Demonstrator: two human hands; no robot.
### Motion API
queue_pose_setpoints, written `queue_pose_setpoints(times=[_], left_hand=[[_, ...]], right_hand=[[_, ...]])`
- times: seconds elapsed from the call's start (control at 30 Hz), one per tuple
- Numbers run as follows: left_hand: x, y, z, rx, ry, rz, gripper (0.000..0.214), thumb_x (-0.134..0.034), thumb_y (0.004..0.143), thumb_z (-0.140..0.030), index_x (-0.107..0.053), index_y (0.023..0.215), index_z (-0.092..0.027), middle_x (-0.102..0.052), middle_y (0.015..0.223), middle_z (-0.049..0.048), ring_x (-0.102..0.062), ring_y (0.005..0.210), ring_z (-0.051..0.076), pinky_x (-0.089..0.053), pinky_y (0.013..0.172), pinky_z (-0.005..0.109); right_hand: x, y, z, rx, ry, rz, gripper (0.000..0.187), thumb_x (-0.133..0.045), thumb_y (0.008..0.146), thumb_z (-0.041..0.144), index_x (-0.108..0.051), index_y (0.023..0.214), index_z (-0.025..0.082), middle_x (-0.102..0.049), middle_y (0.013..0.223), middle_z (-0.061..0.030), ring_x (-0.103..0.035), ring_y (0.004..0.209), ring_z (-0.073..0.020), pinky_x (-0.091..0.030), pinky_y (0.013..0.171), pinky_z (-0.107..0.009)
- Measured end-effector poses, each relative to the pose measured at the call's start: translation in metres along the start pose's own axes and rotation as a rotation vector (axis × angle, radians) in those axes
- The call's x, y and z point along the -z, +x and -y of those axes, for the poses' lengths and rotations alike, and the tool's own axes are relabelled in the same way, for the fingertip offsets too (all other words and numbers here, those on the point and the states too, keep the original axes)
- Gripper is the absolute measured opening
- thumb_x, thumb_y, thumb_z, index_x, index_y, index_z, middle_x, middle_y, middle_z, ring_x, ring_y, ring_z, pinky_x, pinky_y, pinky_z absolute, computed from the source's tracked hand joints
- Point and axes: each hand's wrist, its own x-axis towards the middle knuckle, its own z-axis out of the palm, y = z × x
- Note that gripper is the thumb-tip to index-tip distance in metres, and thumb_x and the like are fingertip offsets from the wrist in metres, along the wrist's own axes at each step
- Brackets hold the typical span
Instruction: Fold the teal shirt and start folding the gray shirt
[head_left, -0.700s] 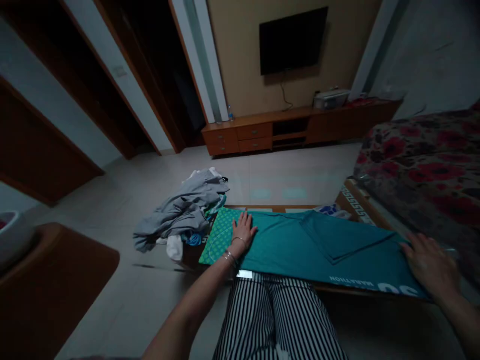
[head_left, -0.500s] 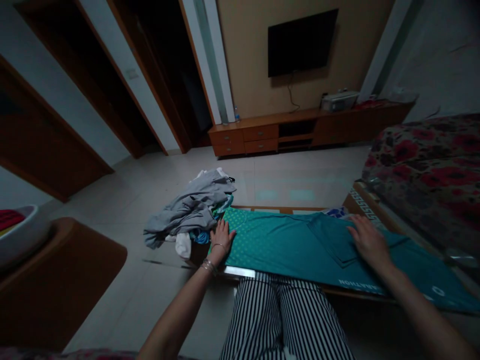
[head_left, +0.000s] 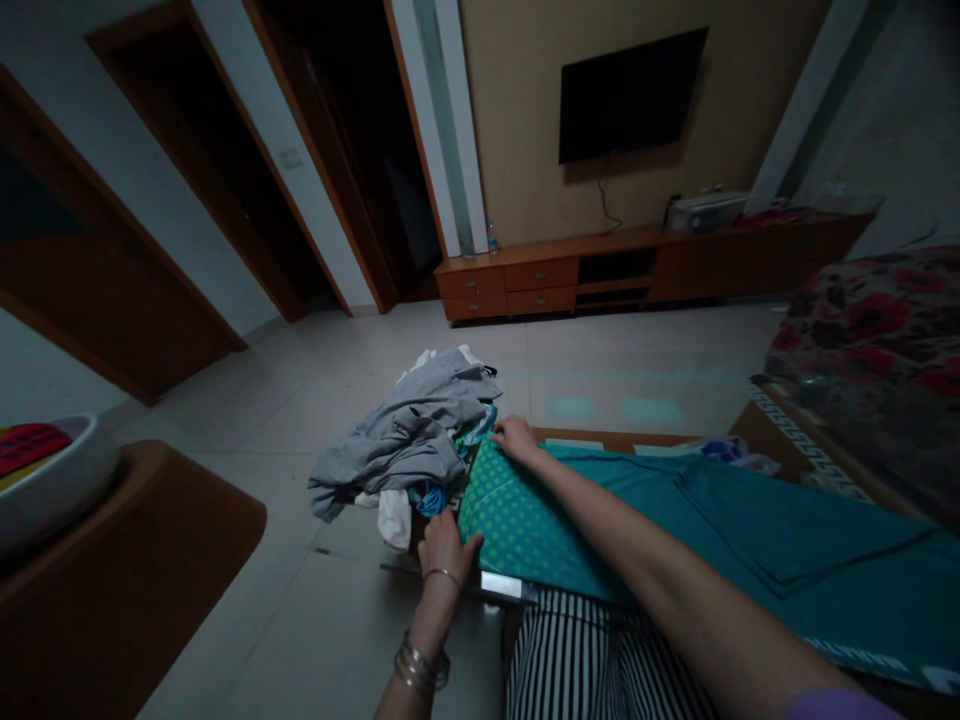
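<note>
Teal, smooth and laid out lengthwise, the long flat cloth with white lettering covers most of the brown wooden worktop before you; its green dotted end lies to your left, and the rest runs off to the right.

Your hands have just changed places on it: your right hand, which lay on the cloth further to the right, is now across at the far corner of the dotted end; your left hand, which lay flat on that end, is now at its near corner. The work thus seems to have shifted to this short edge, with one hand to each corner; the middle of the cloth has no palm on it, though your right forearm passes over it.

Your two hands are well apart, fingers bent at the edge; whether either one pinches the fabric, I cannot tell.

Just beyond the dotted end sits a crumpled heap of grey fabric; a white cloth piece hangs below it, and a bright blue bundle lies close to your left hand; your black-and-white striped trousers show at the worktop's near side.
</note>
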Motion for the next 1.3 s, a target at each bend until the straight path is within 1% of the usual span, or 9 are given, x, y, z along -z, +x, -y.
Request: queue_pose_setpoints(times=[0.2,0.33,0.5,0.6,0.77,0.93,1.1,1.2,1.3], left_hand=[[0.007,0.001,0.013,-0.046,-0.012,0.090,0.033,-0.067,0.074,-0.043,-0.061,0.095,-0.017,-0.065,0.106,0.0102,-0.056,0.106,0.028,-0.039,0.080,0.032],[0.006,0.007,0.025,-0.041,-0.273,0.063,0.016,-0.064,0.075,-0.029,-0.053,0.076,-0.018,-0.061,0.076,0.0017,-0.059,0.078,0.018,-0.037,0.067,0.025],[-0.001,0.011,0.039,0.008,-0.608,0.058,0.022,-0.066,0.070,-0.020,-0.052,0.086,-0.017,-0.053,0.065,-0.0050,-0.055,0.064,0.013,-0.038,0.063,0.021],[0.001,0.012,0.038,-0.021,-0.520,0.106,0.018,-0.063,0.069,-0.017,-0.058,0.086,-0.015,-0.057,0.067,-0.0025,-0.057,0.069,0.014,-0.038,0.064,0.022],[0.009,0.010,0.032,-0.092,-0.389,0.161,0.004,-0.056,0.071,-0.018,-0.058,0.068,-0.016,-0.060,0.068,0.0006,-0.057,0.071,0.016,-0.036,0.065,0.023],[0.017,-0.003,0.031,-0.065,-0.768,0.055,0.016,-0.053,0.072,-0.034,-0.050,0.067,-0.019,-0.052,0.059,-0.0032,-0.052,0.061,0.015,-0.040,0.061,0.024],[0.040,-0.025,0.010,-0.044,-1.161,0.020,0.034,-0.066,0.066,-0.045,-0.055,0.082,-0.017,-0.060,0.072,-0.0018,-0.056,0.066,0.015,-0.046,0.063,0.025],[0.061,-0.037,-0.016,-0.016,-1.298,0.062,0.039,-0.070,0.065,-0.045,-0.054,0.087,-0.018,-0.059,0.071,-0.0030,-0.056,0.060,0.013,-0.046,0.056,0.023],[0.082,-0.049,-0.050,-0.080,-1.387,0.088,0.036,-0.073,0.064,-0.041,-0.054,0.085,-0.018,-0.059,0.071,-0.0036,-0.055,0.059,0.011,-0.045,0.055,0.021]], right_hand=[[-0.019,0.016,0.011,-0.074,-0.014,0.034,0.017,-0.060,0.084,0.029,-0.071,0.093,0.019,-0.065,0.108,-0.0084,-0.054,0.106,-0.0214,-0.040,0.086,-0.027],[-0.017,0.019,0.011,-0.109,-0.030,0.061,0.021,-0.054,0.088,0.029,-0.069,0.098,0.018,-0.065,0.108,-0.0090,-0.057,0.102,-0.0204,-0.041,0.083,-0.027],[-0.013,0.022,0.022,-0.142,-0.090,0.075,0.028,-0.043,0.092,0.019,-0.065,0.109,0.014,-0.063,0.114,-0.0166,-0.056,0.108,-0.0233,-0.039,0.091,-0.034],[-0.011,0.026,0.032,-0.156,-0.115,0.105,0.033,-0.037,0.093,0.012,-0.065,0.111,0.010,-0.062,0.116,-0.0203,-0.056,0.110,-0.0250,-0.038,0.093,-0.038],[-0.003,0.032,0.041,-0.128,-0.112,0.148,0.032,-0.040,0.089,0.008,-0.068,0.106,0.009,-0.061,0.117,-0.0211,-0.053,0.115,-0.0296,-0.037,0.097,-0.042],[0.009,0.028,0.037,-0.069,-0.016,0.130,0.033,-0.040,0.091,0.014,-0.066,0.111,0.014,-0.057,0.126,-0.0137,-0.054,0.113,-0.0242,-0.042,0.092,-0.033],[0.028,0.019,0.030,-0.014,0.154,0.039,0.023,-0.051,0.089,0.022,-0.065,0.107,0.019,-0.060,0.121,-0.0060,-0.056,0.106,-0.0206,-0.043,0.089,-0.028],[0.045,0.014,0.024,-0.006,0.269,-0.056,0.021,-0.050,0.090,0.021,-0.064,0.106,0.019,-0.061,0.118,-0.0054,-0.055,0.109,-0.0188,-0.043,0.092,-0.026],[0.070,0.006,0.010,-0.006,0.369,-0.141,0.022,-0.047,0.091,0.018,-0.062,0.107,0.018,-0.063,0.113,-0.0038,-0.056,0.104,-0.0151,-0.044,0.090,-0.023]])
